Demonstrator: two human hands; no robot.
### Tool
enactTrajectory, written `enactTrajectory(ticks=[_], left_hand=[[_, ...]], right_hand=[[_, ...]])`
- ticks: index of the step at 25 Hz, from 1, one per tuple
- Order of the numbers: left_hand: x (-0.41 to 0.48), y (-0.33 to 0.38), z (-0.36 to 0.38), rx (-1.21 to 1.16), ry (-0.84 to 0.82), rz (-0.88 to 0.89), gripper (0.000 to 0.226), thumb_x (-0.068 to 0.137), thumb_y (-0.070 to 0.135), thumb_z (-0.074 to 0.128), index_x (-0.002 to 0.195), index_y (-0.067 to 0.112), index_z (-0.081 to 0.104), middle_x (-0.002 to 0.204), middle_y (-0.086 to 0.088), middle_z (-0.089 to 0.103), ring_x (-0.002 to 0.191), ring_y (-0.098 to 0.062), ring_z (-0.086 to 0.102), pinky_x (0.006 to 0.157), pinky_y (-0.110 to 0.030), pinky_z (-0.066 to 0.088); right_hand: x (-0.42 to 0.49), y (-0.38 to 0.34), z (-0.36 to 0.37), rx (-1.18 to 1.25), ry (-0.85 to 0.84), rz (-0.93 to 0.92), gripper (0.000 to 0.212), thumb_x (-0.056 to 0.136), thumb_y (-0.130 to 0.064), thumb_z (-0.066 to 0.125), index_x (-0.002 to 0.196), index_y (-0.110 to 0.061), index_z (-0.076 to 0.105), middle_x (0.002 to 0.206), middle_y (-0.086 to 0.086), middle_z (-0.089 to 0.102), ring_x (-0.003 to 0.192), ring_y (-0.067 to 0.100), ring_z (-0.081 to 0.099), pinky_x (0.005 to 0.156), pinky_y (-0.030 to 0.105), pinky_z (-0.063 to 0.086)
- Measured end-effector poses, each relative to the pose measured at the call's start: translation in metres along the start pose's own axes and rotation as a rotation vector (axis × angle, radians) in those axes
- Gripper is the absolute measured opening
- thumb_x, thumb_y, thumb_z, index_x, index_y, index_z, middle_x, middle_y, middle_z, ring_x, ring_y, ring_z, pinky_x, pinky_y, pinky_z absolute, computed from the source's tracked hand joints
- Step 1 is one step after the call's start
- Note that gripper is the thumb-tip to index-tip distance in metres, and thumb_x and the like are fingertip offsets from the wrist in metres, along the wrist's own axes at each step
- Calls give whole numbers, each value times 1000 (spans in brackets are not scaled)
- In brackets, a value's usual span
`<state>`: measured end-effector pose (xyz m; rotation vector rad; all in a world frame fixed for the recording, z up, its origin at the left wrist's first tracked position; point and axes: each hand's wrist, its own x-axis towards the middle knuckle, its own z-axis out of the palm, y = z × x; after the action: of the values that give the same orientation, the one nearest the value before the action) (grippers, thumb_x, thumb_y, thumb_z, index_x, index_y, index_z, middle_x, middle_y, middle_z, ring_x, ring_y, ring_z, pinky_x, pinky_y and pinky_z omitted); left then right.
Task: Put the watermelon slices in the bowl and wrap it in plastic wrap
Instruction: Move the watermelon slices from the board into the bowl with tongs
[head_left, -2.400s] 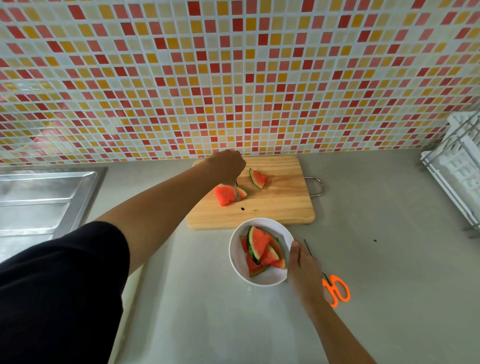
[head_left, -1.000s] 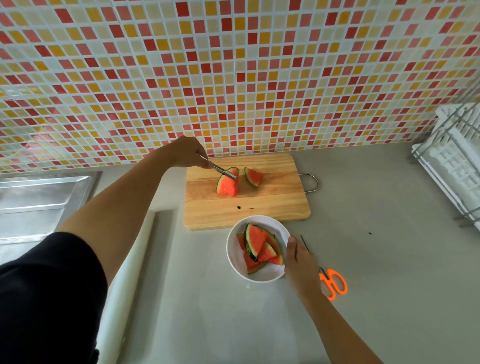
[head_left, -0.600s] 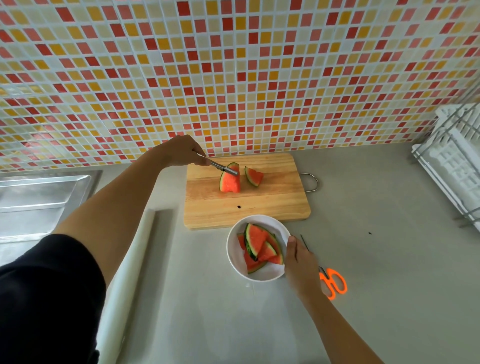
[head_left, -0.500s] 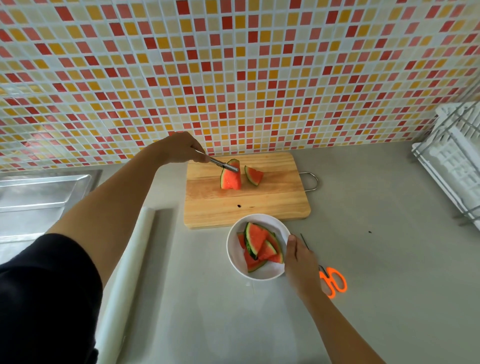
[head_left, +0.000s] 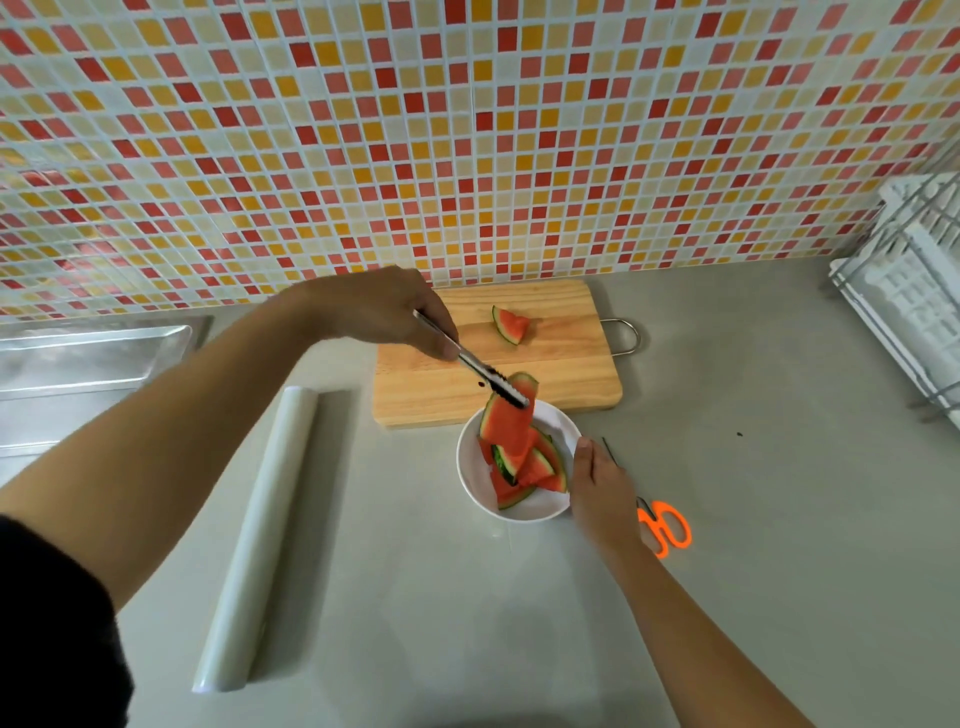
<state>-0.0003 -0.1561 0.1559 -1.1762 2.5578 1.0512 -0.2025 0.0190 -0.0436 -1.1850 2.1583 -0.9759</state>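
My left hand (head_left: 387, 312) grips metal tongs (head_left: 485, 371) that pinch a watermelon slice (head_left: 509, 423) hanging over the far rim of the white bowl (head_left: 467, 467). Several slices (head_left: 535, 467) lie in the bowl. My right hand (head_left: 600, 483) rests against the bowl's right side, its thumb on the rim. One slice (head_left: 511, 325) lies on the wooden cutting board (head_left: 566, 374) behind the bowl. A roll of plastic wrap (head_left: 257, 512) lies on the counter to the left.
Orange-handled scissors (head_left: 667, 527) lie just right of my right hand, partly hidden by it. A steel sink (head_left: 88, 358) is at the far left and a white dish rack (head_left: 904, 306) at the far right. The tiled wall stands behind the board.
My left hand has lifted the slice off the cutting board with the tongs and carried it toward me, over the bowl. My right hand has stayed at the bowl.
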Motion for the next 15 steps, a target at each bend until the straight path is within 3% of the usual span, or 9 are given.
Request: enactTrajectory(ticks=[4, 8, 10, 12, 14, 15], left_hand=[[13, 24, 30, 280, -128, 0, 30, 80, 46, 68, 95, 21, 73, 82, 17, 65, 80, -3, 57, 70, -22, 42], [27, 49, 51, 486, -176, -33, 43, 82, 43, 65, 94, 2, 70, 85, -7, 69, 84, -25, 62, 63, -28, 41], [32, 61, 59, 552, -166, -6, 38, 82, 40, 66, 86, 2, 68, 85, -10, 69, 79, -26, 62, 59, -29, 41], [31, 69, 66, 588, -138, 24, 33, 81, 35, 68, 64, 11, 54, 65, -3, 57, 60, -18, 52, 53, -29, 38], [26, 72, 70, 619, -115, 47, 37, 82, 30, 67, 58, 14, 44, 60, -1, 48, 55, -16, 45, 53, -32, 38], [23, 70, 70, 626, -100, 54, 32, 83, 30, 66, 62, 11, 50, 64, -3, 53, 60, -18, 50, 57, -34, 42]], right_hand=[[0, 1, 1, 11, 0, 3, 30, 98, -23, 32, 71, -15, 42, 71, 17, 60, 66, 30, 51, 56, 34, 28], [1, 7, -3, 33, -115, 79, 27, 96, -39, 28, 79, -25, 45, 66, -8, 51, 63, 20, 48, 51, 28, 29], [2, 7, 0, 13, -62, 33, 27, 97, -33, 30, 79, -22, 47, 66, 1, 57, 64, 27, 52, 50, 29, 25], [3, 6, 3, -24, 33, -11, 29, 98, -22, 34, 74, -14, 48, 72, 17, 63, 68, 34, 56, 54, 30, 21], [1, 4, 2, -8, 7, 2, 29, 98, -25, 32, 77, -14, 48, 73, 14, 62, 71, 34, 57, 58, 30, 29], [0, 3, 1, -21, -15, -6, 29, 97, -28, 30, 82, -14, 51, 72, 10, 61, 71, 33, 58, 60, 30, 35]])
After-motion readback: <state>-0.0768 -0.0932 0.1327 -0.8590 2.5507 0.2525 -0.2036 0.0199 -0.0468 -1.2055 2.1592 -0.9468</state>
